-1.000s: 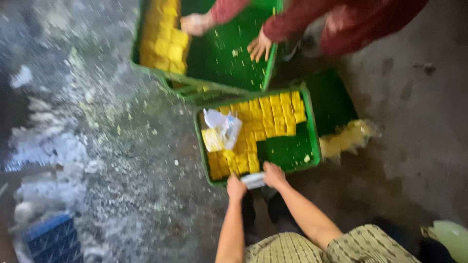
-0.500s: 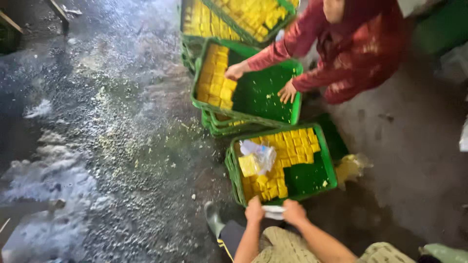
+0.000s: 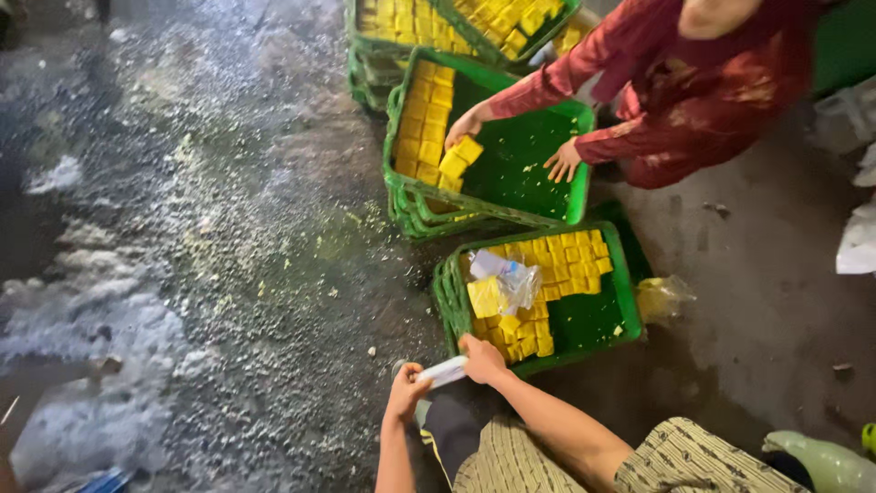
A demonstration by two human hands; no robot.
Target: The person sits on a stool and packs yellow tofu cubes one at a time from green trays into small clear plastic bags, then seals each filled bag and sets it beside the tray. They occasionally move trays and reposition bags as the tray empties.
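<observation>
My left hand point(image 3: 404, 391) and my right hand point(image 3: 482, 358) both hold a small white flat packet point(image 3: 443, 372) just in front of the near green crate point(image 3: 625, 310). That crate holds several yellow blocks point(image 3: 557, 260) and a clear plastic bag point(image 3: 511, 278) with yellow blocks in it. Beyond it, a person in red point(image 3: 693, 91) reaches both hands into a second green crate point(image 3: 578, 173); one of their hands holds yellow blocks point(image 3: 459, 157).
More green crates point(image 3: 453, 20) of yellow blocks stand at the top. The wet grey floor point(image 3: 201, 228) is strewn with pale scraps. A crumpled plastic bag point(image 3: 663, 297) lies right of the near crate, and a pale green bottle point(image 3: 826, 461) lies at the bottom right.
The view has pulled back and shifted. My hands have drawn away from the near crate's front edge toward me, still holding the white packet. The person in red has picked up yellow blocks.
</observation>
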